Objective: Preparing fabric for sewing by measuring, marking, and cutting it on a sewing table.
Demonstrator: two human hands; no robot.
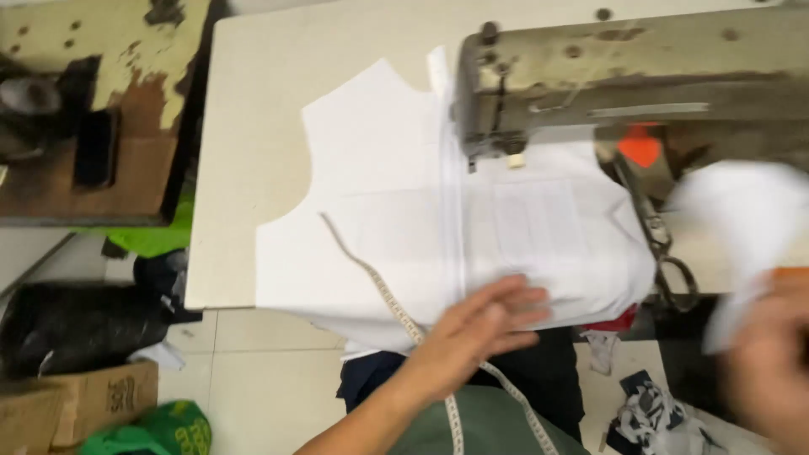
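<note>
Left hand (484, 324) flat, fingers spread, pressing on the near edge of white cloth (404, 227) on the table (253, 126). Right hand (771, 362) blurred at the right edge, seemingly holding a white piece (742, 219); grip hard to tell. Tape measure (379, 282) trailing across the cloth. Sewing machine (607, 76) above the cloth, scissors (661, 244) just beside it.

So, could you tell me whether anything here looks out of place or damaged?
The old table at the upper left has badly peeling paint. On the sewing table, the scissors lie half over the front edge by the sewing machine.
</note>
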